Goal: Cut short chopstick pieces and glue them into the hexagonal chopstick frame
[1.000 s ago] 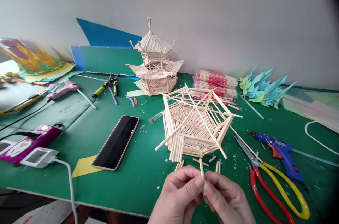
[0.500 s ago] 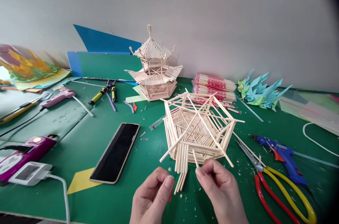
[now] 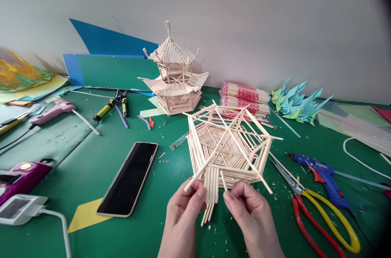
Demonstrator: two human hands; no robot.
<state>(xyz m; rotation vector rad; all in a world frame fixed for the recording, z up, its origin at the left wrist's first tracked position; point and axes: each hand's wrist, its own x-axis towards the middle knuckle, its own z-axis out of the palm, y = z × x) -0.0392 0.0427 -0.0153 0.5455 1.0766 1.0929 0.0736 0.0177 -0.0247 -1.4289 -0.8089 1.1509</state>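
A hexagonal frame of wooden sticks [image 3: 227, 148] lies on the green table [image 3: 91, 148] in front of me. My right hand [image 3: 249, 213] pinches a short wooden stick [image 3: 223, 180] and holds it against the frame's near side. My left hand [image 3: 183, 217] is at the frame's near left corner, its thumb and fingers closing on the end of a long stick [image 3: 195, 176] that juts out. Several loose sticks [image 3: 209, 205] lie between the two hands. A finished stick pagoda [image 3: 174, 77] stands behind the frame.
Red and yellow scissors [image 3: 317, 217] and a blue glue gun [image 3: 324, 176] lie to the right. A black phone [image 3: 128, 178] lies to the left, with pliers [image 3: 111, 103], a pink glue gun [image 3: 51, 111] and a power strip [image 3: 18, 176] beyond. A chopstick bundle [image 3: 247, 99] and paper cranes [image 3: 297, 101] sit at the back.
The hands parted from in front of me and moved up to the frame. The right carried the short stick to the frame's near side; the left reached the jutting long stick.
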